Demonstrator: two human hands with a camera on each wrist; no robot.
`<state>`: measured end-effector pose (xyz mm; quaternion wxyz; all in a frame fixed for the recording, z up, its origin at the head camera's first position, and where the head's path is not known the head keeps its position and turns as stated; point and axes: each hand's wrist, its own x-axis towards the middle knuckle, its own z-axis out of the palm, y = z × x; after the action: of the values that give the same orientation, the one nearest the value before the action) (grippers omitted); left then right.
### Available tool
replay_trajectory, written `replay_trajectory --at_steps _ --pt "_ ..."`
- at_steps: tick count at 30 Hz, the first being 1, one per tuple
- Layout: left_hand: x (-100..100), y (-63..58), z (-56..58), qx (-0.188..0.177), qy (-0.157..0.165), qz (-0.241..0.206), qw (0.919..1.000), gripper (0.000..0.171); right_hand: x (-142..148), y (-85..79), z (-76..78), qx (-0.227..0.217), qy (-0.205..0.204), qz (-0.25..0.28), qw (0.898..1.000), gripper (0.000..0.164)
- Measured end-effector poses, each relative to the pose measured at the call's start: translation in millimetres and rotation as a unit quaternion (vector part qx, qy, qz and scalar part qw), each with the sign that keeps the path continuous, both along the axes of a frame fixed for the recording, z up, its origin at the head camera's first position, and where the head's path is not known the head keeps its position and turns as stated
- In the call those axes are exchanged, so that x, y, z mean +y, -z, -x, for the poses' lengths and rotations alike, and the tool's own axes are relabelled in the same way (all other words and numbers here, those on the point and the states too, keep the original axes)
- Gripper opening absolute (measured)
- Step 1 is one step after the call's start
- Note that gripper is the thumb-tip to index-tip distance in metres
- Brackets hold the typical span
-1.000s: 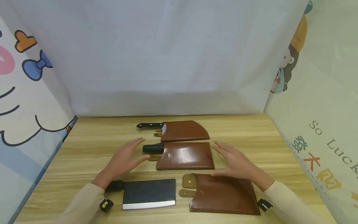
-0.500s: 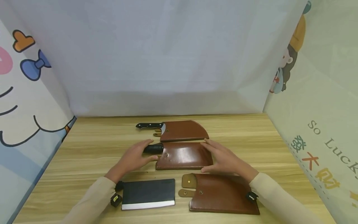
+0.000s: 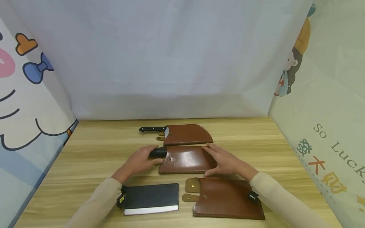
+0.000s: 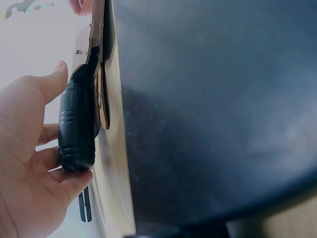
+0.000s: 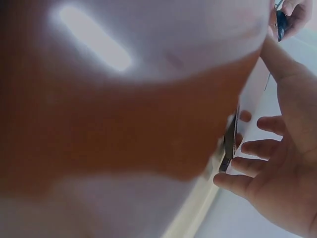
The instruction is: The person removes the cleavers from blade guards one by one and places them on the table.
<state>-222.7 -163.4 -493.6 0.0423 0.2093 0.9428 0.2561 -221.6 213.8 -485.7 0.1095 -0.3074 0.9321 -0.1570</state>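
Note:
In the head view, a brown leather sheath (image 3: 186, 160) lies mid-table with a black-handled knife in it; its blade is hidden. My left hand (image 3: 141, 161) is at the black handle (image 4: 77, 126), fingers behind it and the thumb apart on the near side, not closed round it. Whether the fingers touch the handle I cannot tell. My right hand (image 3: 225, 161) spreads over the sheath's right end, fingers loosely apart. In the right wrist view its fingertips (image 5: 223, 179) show close to the sheath's edge; contact is unclear.
A bare cleaver (image 3: 151, 198) with a dark blade lies at front left, under my left wrist. A larger brown sheath (image 3: 228, 198) with tan straps lies at front right, partly under my right wrist. Behind the middle one lies another sheathed knife (image 3: 188, 133). A white cloth (image 3: 171, 63) hangs behind the table.
Both hands have moved inward to the middle sheath: the left rightward to the handle, the right leftward over the far end. Over the last half second they shift only slightly; the knives stay put.

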Motion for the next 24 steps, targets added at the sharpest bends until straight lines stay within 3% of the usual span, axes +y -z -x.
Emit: replay_trajectory --at_steps 6,24 --pt "1.7 2.5 3.6 -0.007 -0.001 0.004 1.0000 0.067 -1.7 1.7 6.0 -0.016 0.004 -0.011 1.000 0.118" --pt "2.1 6.3 13.1 0.016 -0.013 0.004 0.9998 0.044 -6.0 4.8 17.3 0.006 -0.022 -0.045 0.999 0.122"
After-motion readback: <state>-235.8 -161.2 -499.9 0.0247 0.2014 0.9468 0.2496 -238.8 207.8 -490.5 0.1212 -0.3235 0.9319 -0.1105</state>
